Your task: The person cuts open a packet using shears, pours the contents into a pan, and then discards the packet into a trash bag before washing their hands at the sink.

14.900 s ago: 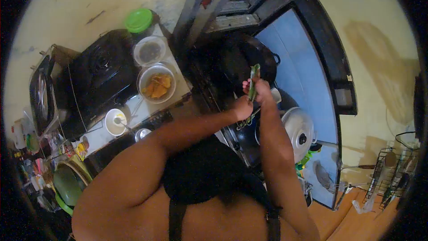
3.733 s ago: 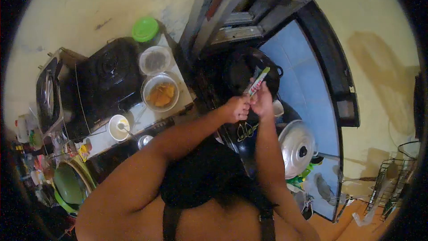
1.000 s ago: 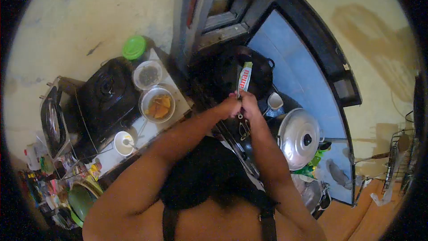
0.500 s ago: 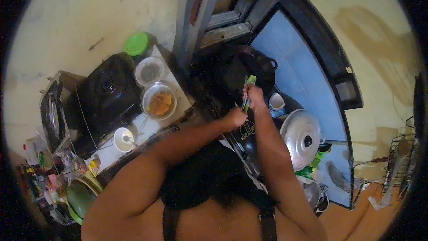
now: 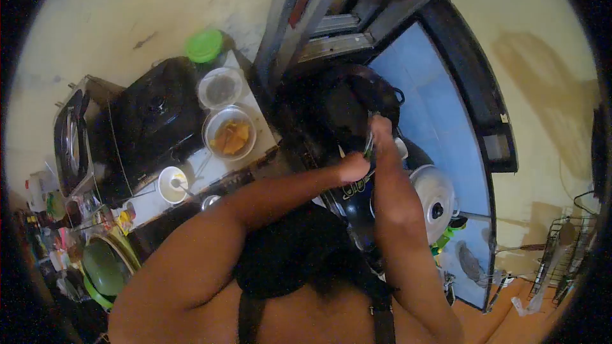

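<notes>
My left hand (image 5: 354, 167) is closed around the lower end of a narrow green and clear packet (image 5: 369, 144). The fingers of my right hand (image 5: 380, 127) wrap round its upper end, just above and to the right of my left hand. Both hands are in front of a dark wok (image 5: 354, 105) on the stove. What the packet contains is too small to tell. A white cup (image 5: 401, 148) stands beside my right wrist, partly hidden by it.
A large silver lid (image 5: 433, 194) lies right of my right forearm. On the left counter are a bowl of orange-brown food (image 5: 232, 138), a clear container (image 5: 220, 88), a green lid (image 5: 204, 46) and a white cup with a spoon (image 5: 172, 186).
The view has turned and shifted a little. Both hands still grip the packet; its bright green top, visible before above my right hand, is now mostly hidden.
</notes>
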Motion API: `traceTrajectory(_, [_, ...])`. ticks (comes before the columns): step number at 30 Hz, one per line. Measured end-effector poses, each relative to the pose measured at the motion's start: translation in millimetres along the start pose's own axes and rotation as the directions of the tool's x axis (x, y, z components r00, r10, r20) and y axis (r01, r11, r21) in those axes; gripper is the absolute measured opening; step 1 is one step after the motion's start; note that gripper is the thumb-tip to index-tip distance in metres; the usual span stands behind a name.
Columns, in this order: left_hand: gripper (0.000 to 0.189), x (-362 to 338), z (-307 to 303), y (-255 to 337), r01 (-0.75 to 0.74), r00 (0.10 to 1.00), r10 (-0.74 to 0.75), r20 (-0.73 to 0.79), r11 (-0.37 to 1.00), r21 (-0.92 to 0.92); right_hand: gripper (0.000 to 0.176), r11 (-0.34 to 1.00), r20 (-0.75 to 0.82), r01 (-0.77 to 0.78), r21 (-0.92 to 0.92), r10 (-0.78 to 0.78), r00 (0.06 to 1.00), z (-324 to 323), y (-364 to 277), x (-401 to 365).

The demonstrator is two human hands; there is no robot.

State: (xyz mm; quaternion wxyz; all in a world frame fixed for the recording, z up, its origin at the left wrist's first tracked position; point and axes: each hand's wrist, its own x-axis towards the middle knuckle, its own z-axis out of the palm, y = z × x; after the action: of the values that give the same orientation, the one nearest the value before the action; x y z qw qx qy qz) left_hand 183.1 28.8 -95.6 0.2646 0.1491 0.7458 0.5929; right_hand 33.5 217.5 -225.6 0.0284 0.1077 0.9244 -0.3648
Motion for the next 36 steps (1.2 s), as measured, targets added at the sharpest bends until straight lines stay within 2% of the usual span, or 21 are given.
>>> traceTrajectory(1, [0.023,-8.4,-9.2,22.8,0.221,0.975,-0.223,-0.007,0.968,-0.118,0.023,0.911,0.046,0.118,-0.396,-0.108,0.993,-22.5,-44.9,-21.3])
traceTrajectory(2, [0.023,-6.8,-9.4,21.5,0.223,0.974,-0.226,-0.011,0.967,-0.124,0.025,0.658,0.129,0.224,-0.718,-0.191,0.973,-35.6,-73.6,-34.3])
traceTrajectory(3, [0.025,-3.7,-7.8,18.1,0.234,0.972,-0.235,0.015,0.96,-0.152,0.025,0.656,0.134,0.229,-0.719,-0.192,0.972,-26.1,-51.9,-22.4])
traceTrajectory(4, [0.027,-1.2,-6.2,14.8,0.245,0.969,-0.241,0.043,0.953,-0.178,0.028,0.884,0.023,0.119,-0.453,-0.121,0.992,-15.6,-31.0,-11.0])
traceTrajectory(5, [0.027,0.7,-5.1,10.8,0.245,0.969,-0.241,0.043,0.952,-0.182,0.031,0.993,-0.058,0.007,-0.12,-0.014,0.998,-12.7,-24.8,-7.4])
traceTrajectory(7, [0.036,2.5,-2.4,2.0,0.344,0.935,-0.319,0.153,0.716,-0.608,0.035,0.987,-0.025,0.017,-0.159,-0.021,0.999,-11.8,-10.0,-2.2])
traceTrajectory(10, [0.042,-9.3,-9.4,16.1,0.319,0.948,-0.293,0.126,0.872,-0.372,0.04,0.992,-0.022,-0.043,-0.115,0.041,0.999,-13.0,-14.8,-8.0])
traceTrajectory(12, [0.041,-9.8,-10.1,10.6,0.372,0.928,-0.312,0.203,0.794,-0.481,0.042,0.993,-0.047,-0.117,-0.032,0.115,0.992,-23.1,-47.7,-29.7])
traceTrajectory(13, [0.039,-9.3,-10.1,7.0,0.426,0.905,-0.32,0.281,0.697,-0.577,0.044,0.902,0.035,-0.274,0.335,0.278,0.96,-41.3,-95.2,-58.0])
traceTrajectory(14, [0.039,-8.8,-12.8,4.3,0.429,0.903,-0.32,0.286,0.699,-0.572,0.046,0.657,0.17,-0.403,0.637,0.391,0.905,-53.8,-121.1,-79.6])
traceTrajectory(15, [0.039,-6.8,-18.5,2.7,0.451,0.892,-0.297,0.342,0.643,-0.619,0.046,0.656,0.167,-0.402,0.639,0.392,0.905,-58.3,-121.2,-90.0])
traceTrajectory(17, [0.038,-4.9,-30.6,3.4,0.492,0.87,-0.251,0.424,0.482,-0.725,0.042,0.171,0.43,-0.436,0.884,0.073,0.9,-62.8,-117.6,-108.8])
traceTrajectory(18, [0.038,-1.6,-35.1,0.9,0.493,0.87,-0.251,0.425,0.484,-0.723,0.042,0.17,0.428,-0.434,0.885,0.073,0.901,-61.7,-115.0,-119.5])
traceTrajectory(20, [0.037,4.9,-41.0,-3.3,0.562,0.827,-0.23,0.512,0.348,-0.751,0.042,0.079,0.525,-0.52,0.851,-0.171,0.833,-53.3,-113.8,-141.7])
traceTrajectory(24, [0.03,8.1,-39.5,-11.0,0.635,0.771,-0.117,0.626,0.215,-0.742,0.04,0.191,0.528,-0.518,0.834,-0.002,0.849,-50.1,-154.6,-180.7])
traceTrajectory(28, [0.032,6.6,-44.3,-8.8,0.689,0.725,-0.185,0.664,0.207,-0.694,0.034,0.23,0.535,-0.546,0.806,0.115,0.837,-38.1,-137.3,-169.5])
traceTrajectory(30, [0.031,5.4,-40.7,-7.6,0.652,0.757,-0.266,0.598,0.23,-0.723,0.028,0.498,0.422,-0.491,0.715,0.253,0.871,-28.2,-116.5,-154.7])
traceTrajectory(31, [0.031,4.0,-39.0,-8.6,0.654,0.755,-0.267,0.599,0.234,-0.719,0.028,0.495,0.42,-0.489,0.718,0.253,0.872,-25.4,-108.2,-148.9])
traceTrajectory(33, [0.031,-1.2,-35.9,-10.8,0.666,0.744,-0.194,0.64,0.298,-0.684,0.027,0.734,0.241,-0.405,0.545,0.325,0.914,-25.7,-104.9,-139.0])
traceTrajectory(34, [0.031,-5.6,-32.4,-12.0,0.663,0.746,-0.195,0.637,0.299,-0.686,0.027,0.735,0.242,-0.403,0.546,0.322,0.915,-27.5,-102.9,-134.0])
traceTrajectory(36, [0.031,-19.9,-25.9,-1.4,0.638,0.769,-0.272,0.579,0.394,-0.662,0.026,0.526,0.298,-0.434,0.731,0.326,0.897,-34.4,-102.4,-125.6])
